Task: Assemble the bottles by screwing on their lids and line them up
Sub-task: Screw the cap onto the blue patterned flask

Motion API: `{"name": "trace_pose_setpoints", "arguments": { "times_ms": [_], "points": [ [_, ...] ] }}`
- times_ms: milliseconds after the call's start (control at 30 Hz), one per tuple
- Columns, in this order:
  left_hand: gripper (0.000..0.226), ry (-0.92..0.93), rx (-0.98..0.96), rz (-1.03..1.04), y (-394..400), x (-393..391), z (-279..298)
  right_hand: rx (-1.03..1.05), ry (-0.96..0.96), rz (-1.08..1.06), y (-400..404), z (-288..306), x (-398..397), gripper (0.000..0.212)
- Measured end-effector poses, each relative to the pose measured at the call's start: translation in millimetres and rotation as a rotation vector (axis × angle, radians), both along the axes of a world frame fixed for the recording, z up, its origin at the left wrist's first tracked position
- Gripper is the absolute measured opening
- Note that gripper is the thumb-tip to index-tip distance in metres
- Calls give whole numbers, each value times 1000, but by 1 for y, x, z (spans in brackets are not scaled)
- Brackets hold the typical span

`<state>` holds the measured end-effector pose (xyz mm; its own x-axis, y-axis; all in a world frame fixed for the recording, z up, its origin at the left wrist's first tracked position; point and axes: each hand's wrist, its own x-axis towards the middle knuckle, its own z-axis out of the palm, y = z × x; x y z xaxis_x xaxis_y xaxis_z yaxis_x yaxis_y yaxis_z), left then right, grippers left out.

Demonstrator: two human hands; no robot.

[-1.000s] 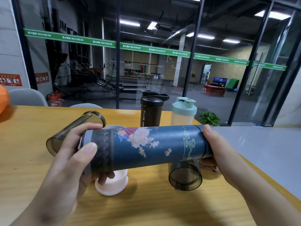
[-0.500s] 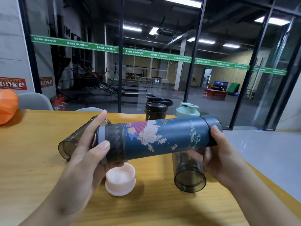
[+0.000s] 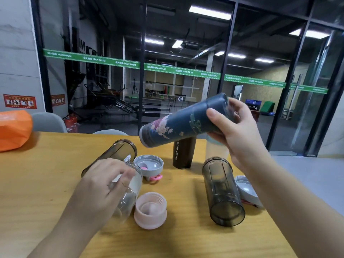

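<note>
Bottles and loose lids lie scattered over a yellow wooden desk (image 3: 46, 183). Up in the air, the right hand (image 3: 236, 131) is wrapped around the capped end of a dark blue flowered flask (image 3: 178, 125), which slants with its other end lower and pointing toward the left hand's side, clear of the desk. Down below, the left hand (image 3: 104, 185) lies on top of a clear bottle (image 3: 130, 194) that rests on its side on the desk, fingers curled loosely over it; whether they actually grip it cannot be told, since that part is blurred. Just beside this hand, on the side nearer the right hand, a pink lid (image 3: 150, 209) sits upside down with its threads showing. Beyond the left hand's fingertips lie a smoky bottle (image 3: 115, 155) on its side and a grey lid (image 3: 149, 163) with a pink tab, also inverted. Under the raised flask stands a dark bottle (image 3: 183, 155) printed SPORT BOTTLE, and a pale one (image 3: 216, 150) stands just behind the right hand's wrist. Below the right forearm, a second smoky bottle (image 3: 221, 190) lies on its side, open end away from the person, with another grey lid (image 3: 247, 190) touching it on the outer side. An orange object (image 3: 13, 129) sits at the desk's far corner, well apart from the left hand.
</note>
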<state>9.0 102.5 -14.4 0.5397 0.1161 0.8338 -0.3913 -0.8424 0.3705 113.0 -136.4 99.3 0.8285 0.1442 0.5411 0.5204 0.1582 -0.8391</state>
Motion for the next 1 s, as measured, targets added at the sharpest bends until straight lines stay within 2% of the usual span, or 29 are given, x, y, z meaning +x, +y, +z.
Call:
{"name": "trace_pose_setpoints", "arguments": {
  "times_ms": [133,267,367,600,1000],
  "points": [
    [44,-12,-28,19,5,6,-9,-262,-269,-129,42,19,7,62],
    [35,35,-120,-20,9,4,-11,-361,-301,-150,83,24,29,65],
    [32,50,-99,-15,11,5,-16,-430,-317,-178,105,28,48,68],
    [33,3,-54,-5,12,5,-23,-615,-255,-232,141,38,92,75],
    [41,-45,-216,-50,15,10,-30,-820,-104,-249,167,28,127,82]
  ]
}}
